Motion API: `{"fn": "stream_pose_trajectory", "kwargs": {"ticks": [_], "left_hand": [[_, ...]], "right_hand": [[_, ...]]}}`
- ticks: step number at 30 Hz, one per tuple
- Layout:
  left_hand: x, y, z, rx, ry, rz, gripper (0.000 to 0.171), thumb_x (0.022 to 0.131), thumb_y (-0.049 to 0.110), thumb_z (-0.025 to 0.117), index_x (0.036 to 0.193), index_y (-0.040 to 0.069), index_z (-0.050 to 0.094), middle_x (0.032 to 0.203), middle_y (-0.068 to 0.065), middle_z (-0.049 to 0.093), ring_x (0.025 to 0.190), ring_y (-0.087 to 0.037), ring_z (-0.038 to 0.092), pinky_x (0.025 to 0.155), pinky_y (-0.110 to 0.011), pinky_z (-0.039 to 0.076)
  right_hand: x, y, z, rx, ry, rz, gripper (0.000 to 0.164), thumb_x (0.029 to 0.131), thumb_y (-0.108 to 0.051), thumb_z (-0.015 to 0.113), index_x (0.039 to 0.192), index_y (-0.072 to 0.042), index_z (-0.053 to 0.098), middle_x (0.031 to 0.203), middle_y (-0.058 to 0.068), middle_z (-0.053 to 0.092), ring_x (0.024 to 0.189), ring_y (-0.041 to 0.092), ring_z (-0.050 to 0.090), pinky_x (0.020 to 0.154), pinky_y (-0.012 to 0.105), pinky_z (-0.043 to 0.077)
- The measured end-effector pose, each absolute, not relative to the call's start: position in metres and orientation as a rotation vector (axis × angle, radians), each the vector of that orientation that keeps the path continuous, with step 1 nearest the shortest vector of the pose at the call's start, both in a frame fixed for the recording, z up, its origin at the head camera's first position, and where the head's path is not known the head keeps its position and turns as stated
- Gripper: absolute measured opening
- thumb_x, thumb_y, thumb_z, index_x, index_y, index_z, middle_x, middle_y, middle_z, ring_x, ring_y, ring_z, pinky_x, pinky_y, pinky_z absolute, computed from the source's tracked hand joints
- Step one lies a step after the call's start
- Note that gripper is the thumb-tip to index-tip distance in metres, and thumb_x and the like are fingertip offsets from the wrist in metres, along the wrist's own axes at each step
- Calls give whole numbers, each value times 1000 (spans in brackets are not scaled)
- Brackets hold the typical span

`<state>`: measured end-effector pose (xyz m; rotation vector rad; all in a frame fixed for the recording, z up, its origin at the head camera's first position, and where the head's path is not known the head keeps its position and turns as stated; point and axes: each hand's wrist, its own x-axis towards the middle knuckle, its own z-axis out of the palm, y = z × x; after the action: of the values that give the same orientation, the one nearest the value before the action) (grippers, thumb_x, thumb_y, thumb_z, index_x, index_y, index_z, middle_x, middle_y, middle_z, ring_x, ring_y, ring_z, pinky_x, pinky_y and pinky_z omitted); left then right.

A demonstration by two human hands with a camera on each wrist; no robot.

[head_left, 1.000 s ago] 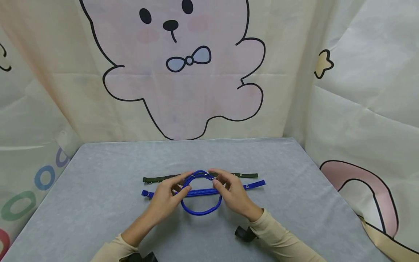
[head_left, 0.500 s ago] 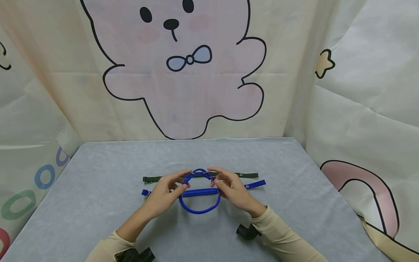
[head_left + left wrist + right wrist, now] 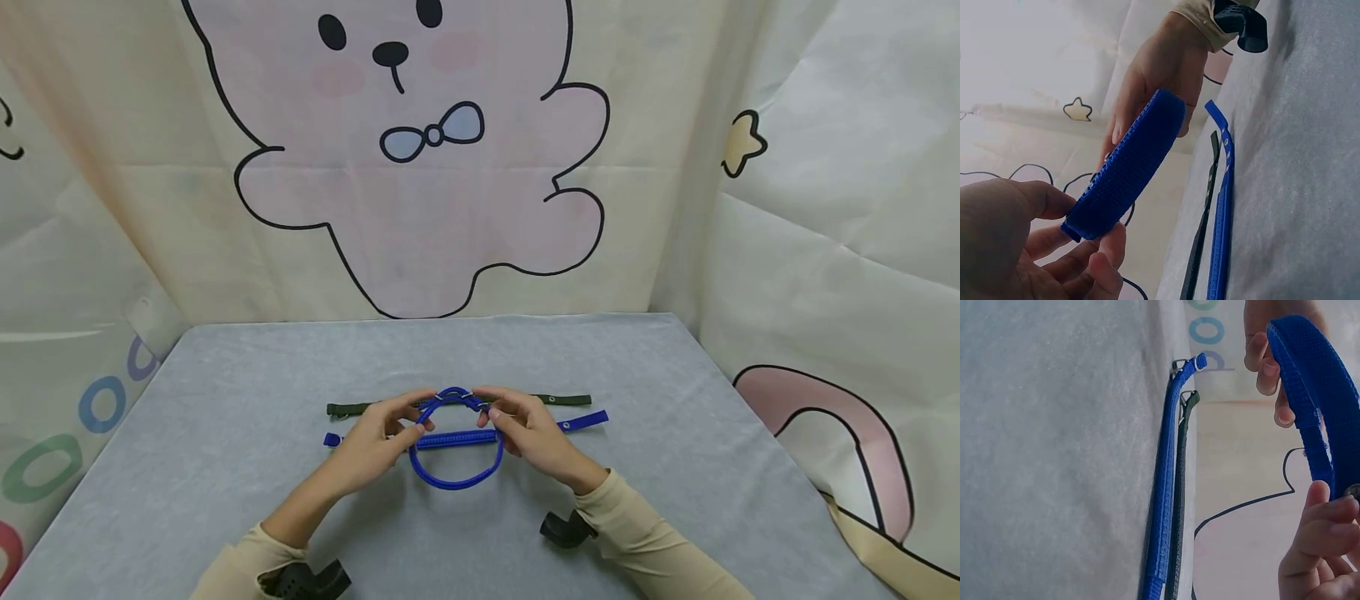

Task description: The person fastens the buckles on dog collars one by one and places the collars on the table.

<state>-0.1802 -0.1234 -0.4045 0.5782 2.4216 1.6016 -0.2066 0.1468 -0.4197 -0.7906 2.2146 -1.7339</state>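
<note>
A blue collar (image 3: 455,484), fastened into a loop, is held up off the table between both hands. My left hand (image 3: 377,437) pinches its left side between thumb and fingers. On the opposite side, my right hand (image 3: 531,433) grips the loop close to its metal fittings. From the left wrist the woven outer band (image 3: 1129,172) shows broadside; the right wrist view catches the loop's inner strap. Behind the loop a second blue collar (image 3: 1163,487) lies straight on the table, with a dark green collar (image 3: 1179,512) parallel beyond it. The hands partly hide both.
A grey cloth covers the table (image 3: 247,467), its far edge against a printed curtain (image 3: 637,292) with a bear. More printed curtains hang at left and right. Black wrist cameras (image 3: 566,529) sit at both cuffs.
Both hands and the looped collar have shifted slightly to the left, with the left forearm drawn a little outward. The grip stays much the same, and the collars on the table lie unmoved.
</note>
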Motion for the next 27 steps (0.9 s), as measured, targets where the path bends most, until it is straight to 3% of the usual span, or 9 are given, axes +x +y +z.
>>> {"fn": "stream_pose_trajectory", "kwargs": {"ticks": [13,27], "left_hand": [[-181,-136,-399,627,2347,1517,52,103,7,49,154,13,42,129,-27,63,78,-29,60,52,-28,47],[-175,-158,-403,568,2369,1458,54,100,3,48,153,14,44,128,-28,64,73,-26,60,51,-27,46]], "right_hand": [[-208,141,-426,-734,2151,-1727,38,109,-15,44,145,-8,53,110,32,64,56,4,45,51,21,42],[-203,126,-424,-720,2058,-1646,45,106,-11,50,151,-8,47,119,35,65,66,9,59,59,22,49]]}}
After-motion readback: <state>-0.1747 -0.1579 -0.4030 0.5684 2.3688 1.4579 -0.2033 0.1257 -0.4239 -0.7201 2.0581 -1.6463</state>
